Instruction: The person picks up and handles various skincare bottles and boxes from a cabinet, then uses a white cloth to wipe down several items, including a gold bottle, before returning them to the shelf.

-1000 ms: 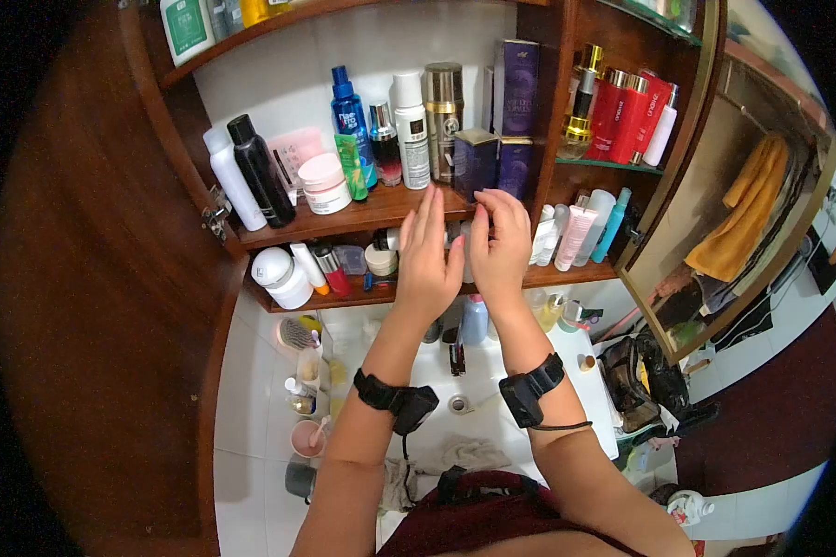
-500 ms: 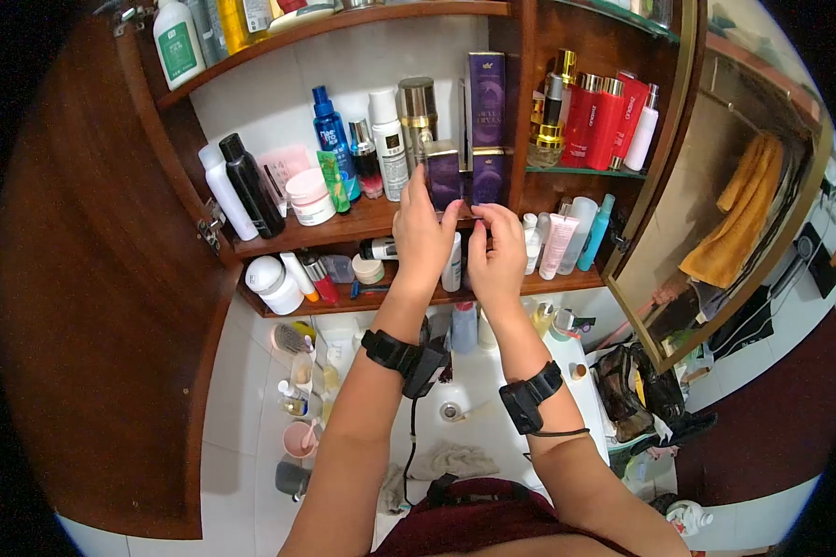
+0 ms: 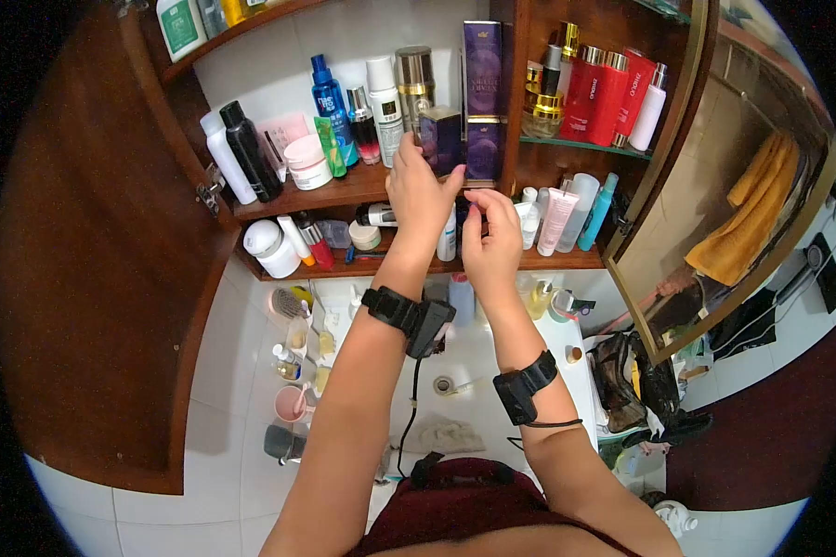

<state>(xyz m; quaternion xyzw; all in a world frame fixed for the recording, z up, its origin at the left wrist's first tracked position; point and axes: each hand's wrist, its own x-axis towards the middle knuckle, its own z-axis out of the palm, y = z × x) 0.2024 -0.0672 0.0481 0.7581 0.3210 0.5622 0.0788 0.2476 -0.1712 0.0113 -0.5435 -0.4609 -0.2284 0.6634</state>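
A small dark purple box (image 3: 439, 141) stands at the front of the middle shelf. My left hand (image 3: 421, 193) is closed around its lower part, fingers along the left side and thumb near the lower right edge. My right hand (image 3: 494, 237) hovers just below and to the right, in front of the shelf edge, with loosely curled fingers and nothing visible in them. Behind and to the right stand a tall purple box (image 3: 483, 70) and a shorter purple box (image 3: 483, 150) beneath it. A gold-capped bottle (image 3: 415, 79) and a white spray bottle (image 3: 385, 102) are left of the held box.
The wooden cabinet door (image 3: 93, 251) hangs open on the left, a framed mirror door (image 3: 724, 195) on the right. Red bottles (image 3: 585, 97) fill a glass shelf. A white jar (image 3: 271, 249) and tubes line the lower shelf, above a white sink (image 3: 418, 408).
The view has tilted down, so the shelves sit higher. The small purple box now looks slightly turned. My right hand appears a little further from it; my left stays at it.
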